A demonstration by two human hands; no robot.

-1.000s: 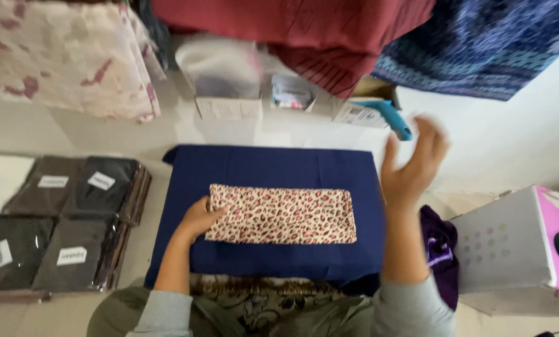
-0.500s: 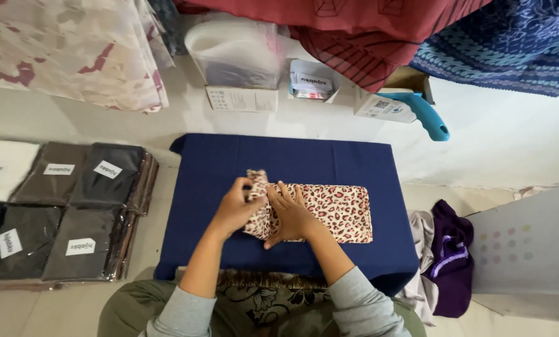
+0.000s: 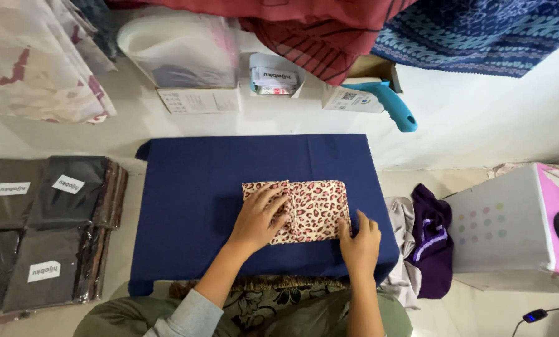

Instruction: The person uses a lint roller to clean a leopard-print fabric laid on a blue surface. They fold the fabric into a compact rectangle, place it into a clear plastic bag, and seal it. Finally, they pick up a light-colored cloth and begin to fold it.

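Note:
A leopard-print cloth (image 3: 313, 206), folded into a small rectangle, lies on a low table draped in a dark blue cover (image 3: 192, 200). My left hand (image 3: 257, 218) lies flat on the cloth's left half, fingers spread, pressing the folded flap down. My right hand (image 3: 360, 240) rests at the cloth's lower right corner, fingers touching its edge. Neither hand grips anything.
Stacked dark packaged cloths with white labels (image 3: 42, 224) lie at left. A teal-handled tool (image 3: 391, 106), small boxes (image 3: 273, 75) and a plastic-wrapped bundle (image 3: 179, 50) sit behind the table. Purple and grey fabric (image 3: 426, 243) and a white-and-pink box (image 3: 522, 224) stand at right. Fabrics hang overhead.
The long leopard cloth has been folded over from left to right into a shorter rectangle. My right hand came down from the air to the cloth's right corner.

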